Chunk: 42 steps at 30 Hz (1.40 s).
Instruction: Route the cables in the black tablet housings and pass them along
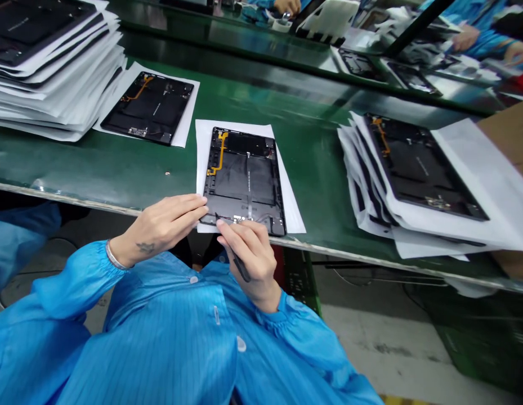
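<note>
An opened tablet housing [261, 180], black inside with an orange flex cable [222, 153] along its upper left, lies on a white sheet [291, 216] at the green bench's front edge. My left hand [162, 224] has its fingers stretched out, their tips touching the housing's lower left edge; its thumb is hidden. Pinched in my right hand [253, 256] is a slim dark tool, apparently tweezers [241, 267], with its tip at the housing's lower edge, left of small silvery parts [240, 219]. Whether the tip grips anything is too small to tell.
Another housing [153, 107] lies on paper to the left, beside a tall stack of paper sheets and housings [54, 84]. A second stack [425, 169] stands right, by a cardboard box [508, 138]. Co-workers' hands [466, 38] show across the bench. A tiny piece [167, 173] lies on the green surface.
</note>
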Each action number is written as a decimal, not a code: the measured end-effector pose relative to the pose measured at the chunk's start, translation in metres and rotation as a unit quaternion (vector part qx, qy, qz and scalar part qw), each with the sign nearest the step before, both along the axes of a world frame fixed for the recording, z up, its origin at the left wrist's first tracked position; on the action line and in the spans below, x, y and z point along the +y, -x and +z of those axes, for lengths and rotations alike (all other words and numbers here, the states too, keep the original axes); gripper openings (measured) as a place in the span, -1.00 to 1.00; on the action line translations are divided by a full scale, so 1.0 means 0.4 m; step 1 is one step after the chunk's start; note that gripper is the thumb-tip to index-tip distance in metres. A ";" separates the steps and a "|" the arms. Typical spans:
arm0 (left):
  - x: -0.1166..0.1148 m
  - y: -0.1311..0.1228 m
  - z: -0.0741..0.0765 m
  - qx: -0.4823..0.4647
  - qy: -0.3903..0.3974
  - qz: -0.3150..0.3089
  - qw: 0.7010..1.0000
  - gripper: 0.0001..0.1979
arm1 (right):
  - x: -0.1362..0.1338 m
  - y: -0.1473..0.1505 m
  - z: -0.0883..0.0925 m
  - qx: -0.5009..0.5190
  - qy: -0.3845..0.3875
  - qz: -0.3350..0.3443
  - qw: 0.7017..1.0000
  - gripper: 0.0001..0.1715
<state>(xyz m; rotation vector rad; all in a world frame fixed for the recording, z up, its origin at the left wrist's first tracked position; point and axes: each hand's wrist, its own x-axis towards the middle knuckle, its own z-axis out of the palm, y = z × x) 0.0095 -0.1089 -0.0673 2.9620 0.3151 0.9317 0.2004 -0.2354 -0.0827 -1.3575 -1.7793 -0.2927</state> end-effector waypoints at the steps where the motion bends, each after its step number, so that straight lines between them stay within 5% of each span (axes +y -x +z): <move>1: -0.001 -0.001 0.001 -0.001 -0.004 0.000 1.000 -0.67 | -0.003 -0.001 -0.001 0.000 -0.002 -0.012 1.000 -0.49; 6: -0.003 -0.002 -0.003 -0.005 -0.024 -0.001 1.000 -0.69 | -0.029 -0.016 -0.006 0.008 -0.025 -0.056 0.998 -0.44; 11: -0.032 -0.015 0.000 0.009 -0.021 0.020 1.000 -0.68 | -0.026 -0.051 0.025 0.065 -0.018 -0.031 0.997 -0.51; 17: -0.078 -0.049 0.004 0.024 -0.028 0.078 0.996 -0.65 | 0.064 -0.052 0.100 0.255 0.154 0.052 0.953 -0.82; 24: -0.084 -0.051 -0.009 0.019 -0.034 0.089 0.995 -0.64 | 0.089 -0.045 0.101 0.207 0.208 0.077 0.953 -0.80; 42: -0.071 -0.041 -0.014 0.003 -0.056 0.075 0.996 -0.66 | 0.088 -0.054 0.109 0.171 0.206 0.116 0.956 -0.82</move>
